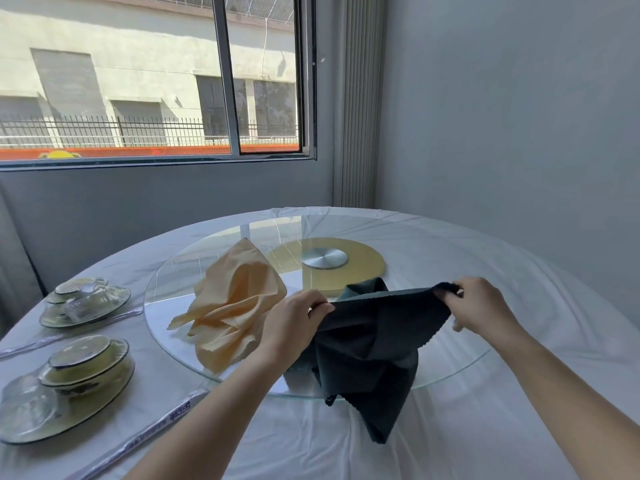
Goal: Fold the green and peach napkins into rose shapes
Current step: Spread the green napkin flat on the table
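The dark green napkin [370,344] hangs stretched between both hands above the near edge of the glass turntable [446,362]. My left hand [294,323] pinches its left top corner and my right hand [479,306] pinches its right top corner. The cloth's lower part droops in loose folds onto the glass and over its rim toward me. The peach napkin [232,306] lies crumpled and unfolded on the turntable's left side, just left of my left hand, not touched by either hand.
A round table in a white cloth [519,427] carries the turntable with its yellow disc and metal hub [324,258]. Two wrapped place settings of stacked dishes [83,301] [69,386] and wrapped chopsticks [156,431] sit at the left. Walls and a window stand behind.
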The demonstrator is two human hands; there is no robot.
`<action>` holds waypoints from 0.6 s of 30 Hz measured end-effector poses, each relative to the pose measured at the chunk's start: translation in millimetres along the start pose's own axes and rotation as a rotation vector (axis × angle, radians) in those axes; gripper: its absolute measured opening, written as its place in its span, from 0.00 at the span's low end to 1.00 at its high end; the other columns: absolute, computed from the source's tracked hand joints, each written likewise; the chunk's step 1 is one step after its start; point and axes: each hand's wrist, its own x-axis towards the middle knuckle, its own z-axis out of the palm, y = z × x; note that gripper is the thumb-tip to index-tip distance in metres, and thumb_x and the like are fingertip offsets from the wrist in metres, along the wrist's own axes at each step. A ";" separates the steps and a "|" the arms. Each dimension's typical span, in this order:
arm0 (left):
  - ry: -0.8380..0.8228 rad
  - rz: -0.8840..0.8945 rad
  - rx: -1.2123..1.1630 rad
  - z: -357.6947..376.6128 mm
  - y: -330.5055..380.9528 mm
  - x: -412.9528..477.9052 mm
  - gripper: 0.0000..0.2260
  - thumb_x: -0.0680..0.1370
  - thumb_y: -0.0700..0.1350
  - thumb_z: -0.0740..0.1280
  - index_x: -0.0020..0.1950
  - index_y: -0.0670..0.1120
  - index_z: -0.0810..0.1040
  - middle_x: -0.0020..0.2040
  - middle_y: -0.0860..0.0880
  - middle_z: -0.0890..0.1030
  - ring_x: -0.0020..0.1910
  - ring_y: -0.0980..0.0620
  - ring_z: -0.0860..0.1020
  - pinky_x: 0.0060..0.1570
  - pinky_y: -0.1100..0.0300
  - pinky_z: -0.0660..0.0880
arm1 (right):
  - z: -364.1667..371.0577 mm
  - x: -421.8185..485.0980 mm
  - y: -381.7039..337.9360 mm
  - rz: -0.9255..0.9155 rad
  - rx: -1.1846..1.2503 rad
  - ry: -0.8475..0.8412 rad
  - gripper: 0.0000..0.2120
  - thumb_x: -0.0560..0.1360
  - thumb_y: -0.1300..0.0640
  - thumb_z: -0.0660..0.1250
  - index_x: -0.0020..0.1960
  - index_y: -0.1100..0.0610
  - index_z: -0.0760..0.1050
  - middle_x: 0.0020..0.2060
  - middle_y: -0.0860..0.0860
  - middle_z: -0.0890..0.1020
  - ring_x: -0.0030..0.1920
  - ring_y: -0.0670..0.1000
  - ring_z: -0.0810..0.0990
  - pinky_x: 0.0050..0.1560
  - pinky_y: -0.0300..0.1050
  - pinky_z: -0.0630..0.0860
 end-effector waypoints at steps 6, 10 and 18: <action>-0.110 -0.025 0.017 12.4 1.3 4.1 0.15 0.76 0.56 0.66 0.60 0.52 0.74 0.51 0.57 0.79 0.48 0.54 0.78 0.47 0.56 0.76 | 7.7 27.0 -11.7 0.039 0.272 0.114 0.07 0.77 0.57 0.61 0.46 0.61 0.71 0.34 0.55 0.83 0.33 0.53 0.83 0.43 0.49 0.79; -0.086 -0.065 0.056 27.5 -9.4 9.5 0.08 0.78 0.53 0.64 0.49 0.50 0.78 0.44 0.54 0.82 0.44 0.52 0.79 0.45 0.56 0.75 | 15.9 40.8 -8.3 0.008 0.183 0.112 0.12 0.72 0.56 0.68 0.51 0.60 0.70 0.44 0.52 0.79 0.46 0.55 0.76 0.38 0.44 0.69; -0.157 0.059 -0.016 50.3 2.4 14.1 0.25 0.77 0.60 0.61 0.72 0.60 0.57 0.68 0.59 0.64 0.51 0.56 0.77 0.46 0.60 0.75 | 58.3 67.1 -3.2 -0.125 0.110 -0.055 0.39 0.69 0.54 0.73 0.74 0.57 0.57 0.69 0.54 0.68 0.67 0.55 0.69 0.65 0.46 0.65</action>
